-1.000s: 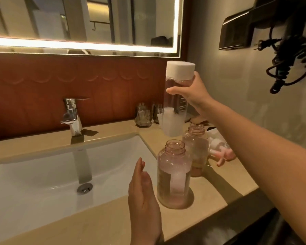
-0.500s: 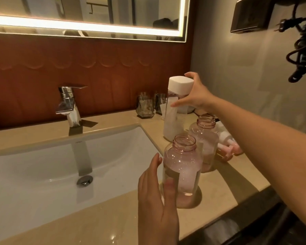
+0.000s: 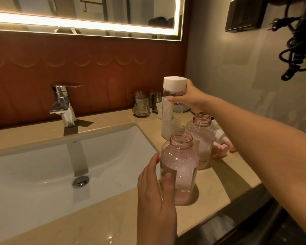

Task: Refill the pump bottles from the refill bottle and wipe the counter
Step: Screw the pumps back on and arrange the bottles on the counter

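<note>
The left hand [image 3: 154,191] wraps the near bottle [image 3: 180,165], the right hand [image 3: 191,99] grips the capped refill [image 3: 169,114] high: best uncap it first, then pour slowly into the steadied neck

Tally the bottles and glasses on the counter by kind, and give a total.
Pink pump bottles, pumps off: 2
Refill bottle with white cap: 1
Glass tumblers: 2
Total: 5
</note>
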The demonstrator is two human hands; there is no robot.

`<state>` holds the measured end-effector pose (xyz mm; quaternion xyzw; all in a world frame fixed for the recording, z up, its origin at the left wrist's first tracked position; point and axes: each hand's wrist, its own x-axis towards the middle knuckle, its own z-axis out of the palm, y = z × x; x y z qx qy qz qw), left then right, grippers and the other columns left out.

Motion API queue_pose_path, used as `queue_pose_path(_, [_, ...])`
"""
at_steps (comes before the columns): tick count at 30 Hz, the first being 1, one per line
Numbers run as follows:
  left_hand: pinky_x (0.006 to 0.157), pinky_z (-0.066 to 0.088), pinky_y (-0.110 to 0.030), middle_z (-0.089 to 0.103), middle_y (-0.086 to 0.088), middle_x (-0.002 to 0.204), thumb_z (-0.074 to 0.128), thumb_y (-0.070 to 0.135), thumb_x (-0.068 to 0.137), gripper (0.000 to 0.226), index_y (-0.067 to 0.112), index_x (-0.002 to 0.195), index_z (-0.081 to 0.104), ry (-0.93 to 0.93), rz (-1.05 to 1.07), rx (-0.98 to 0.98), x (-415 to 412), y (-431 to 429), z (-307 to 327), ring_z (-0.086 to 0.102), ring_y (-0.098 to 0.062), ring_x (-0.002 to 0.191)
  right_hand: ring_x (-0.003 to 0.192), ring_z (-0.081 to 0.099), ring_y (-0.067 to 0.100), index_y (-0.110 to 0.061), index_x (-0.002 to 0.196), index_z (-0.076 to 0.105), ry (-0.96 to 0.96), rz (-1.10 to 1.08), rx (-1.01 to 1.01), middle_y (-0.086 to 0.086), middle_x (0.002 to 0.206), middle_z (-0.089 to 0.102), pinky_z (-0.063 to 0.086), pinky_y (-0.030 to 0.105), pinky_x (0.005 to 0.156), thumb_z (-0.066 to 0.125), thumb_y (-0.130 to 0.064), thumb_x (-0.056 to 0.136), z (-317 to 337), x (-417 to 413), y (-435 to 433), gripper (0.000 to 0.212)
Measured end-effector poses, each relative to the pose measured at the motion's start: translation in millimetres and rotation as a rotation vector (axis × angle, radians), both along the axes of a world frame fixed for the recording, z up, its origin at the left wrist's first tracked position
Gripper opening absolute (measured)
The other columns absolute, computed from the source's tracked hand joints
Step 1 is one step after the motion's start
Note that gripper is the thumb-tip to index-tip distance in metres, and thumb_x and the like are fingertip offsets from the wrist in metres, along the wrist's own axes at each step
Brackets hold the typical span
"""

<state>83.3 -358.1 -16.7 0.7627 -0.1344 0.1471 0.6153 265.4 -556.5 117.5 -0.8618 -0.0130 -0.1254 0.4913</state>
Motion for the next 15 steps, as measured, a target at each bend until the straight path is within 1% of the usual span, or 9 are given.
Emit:
queue_pose_path(2, [0.081,0.030,0.001,0.033,0.047,0.117,0.016,0.080,0.067,0.049,0.066,0.113,0.029,0.031,-0.016,-0.001,-0.7,0.5,1.4,0.031,0.023,0.114,0.124,0.042,0.022,-0.018,0.144,0.014,0.023,0.014,0.006,0.007,0.136,0.039,0.041,0.043,0.103,0.075,-0.018,0.077,0.3,-2.6,-0.6,0.091])
queue_pose_path(4, [0.083,0.030,-0.002,0.030,0.044,0.119,0.016,0.080,0.067,0.048,0.068,0.111,0.026,0.073,-0.032,-0.016,-2.2,0.9,4.5,0.035,0.015,0.114,0.124,0.042,0.023,-0.019,0.148,0.009,0.072,0.029,0.040,0.008,0.142,0.037,0.040,0.040,0.101,0.072,-0.024,0.080,3.1,-7.5,-1.8,0.092])
queue_pose_path(6, [0.093,0.026,-0.011,0.028,0.039,0.123,0.018,0.076,0.072,0.040,0.068,0.111,0.021,0.108,-0.060,-0.020,-4.7,0.9,8.0,0.032,0.009,0.116,0.125,0.043,0.026,-0.020,0.149,0.005,0.090,-0.020,0.057,0.011,0.146,0.036,0.038,0.042,0.102,0.066,-0.032,0.085,6.9,-19.3,-4.6,0.090])
queue_pose_path(7, [0.096,0.026,-0.015,0.028,0.035,0.125,0.018,0.072,0.075,0.037,0.068,0.111,0.018,0.113,-0.072,-0.021,-5.2,1.5,8.7,0.030,0.008,0.119,0.124,0.045,0.027,-0.019,0.149,0.008,0.074,-0.065,0.046,0.012,0.146,0.036,0.039,0.044,0.103,0.062,-0.034,0.088,8.2,-27.1,-6.9,0.082])
queue_pose_path(8, [0.099,0.025,-0.018,0.028,0.033,0.128,0.019,0.070,0.078,0.034,0.068,0.112,0.016,0.108,-0.089,-0.023,-4.6,2.2,8.6,0.030,0.006,0.121,0.120,0.050,0.027,-0.018,0.148,0.016,0.035,-0.111,0.023,0.012,0.144,0.039,0.042,0.043,0.101,0.057,-0.034,0.091,8.1,-35.8,-9.3,0.072])
queue_pose_path(10, [0.103,0.026,-0.021,0.028,0.029,0.132,0.025,0.067,0.085,0.032,0.068,0.115,0.015,0.096,-0.134,-0.015,-3.0,3.7,6.8,0.030,0.002,0.126,0.106,0.059,0.022,-0.013,0.138,0.038,-0.076,-0.196,-0.031,0.014,0.132,0.052,0.051,0.036,0.090,0.053,-0.030,0.095,0.9,-57.9,-17.0,0.049])
queue_pose_path(12, [0.104,0.028,-0.024,0.029,0.027,0.135,0.037,0.065,0.083,0.043,0.067,0.120,0.014,0.069,-0.173,0.003,-0.2,5.0,3.0,0.031,-0.002,0.131,0.097,0.060,0.018,-0.009,0.123,0.055,-0.159,-0.286,-0.134,0.010,0.117,0.062,0.052,0.030,0.082,0.054,-0.024,0.094,-13.1,-81.5,-26.6,0.032])
queue_pose_path(13, [0.104,0.027,-0.024,0.029,0.027,0.136,0.044,0.062,0.084,0.051,0.064,0.124,0.013,0.059,-0.193,0.016,0.0,5.4,0.8,0.030,-0.003,0.132,0.096,0.060,0.017,-0.010,0.116,0.060,-0.179,-0.346,-0.226,0.006,0.111,0.064,0.051,0.030,0.082,0.056,-0.023,0.093,-21.8,-94.8,-32.1,0.028])
queue_pose_path(15, [0.105,0.027,-0.024,0.030,0.023,0.143,0.057,0.049,0.085,0.066,0.056,0.135,0.014,0.036,-0.220,0.051,1.3,6.3,-1.8,0.030,-0.005,0.134,0.094,0.061,0.016,-0.013,0.108,0.065,-0.175,-0.442,-0.383,0.001,0.101,0.066,0.052,0.034,0.084,0.059,-0.026,0.090,-39.6,-118.0,-41.9,0.023])
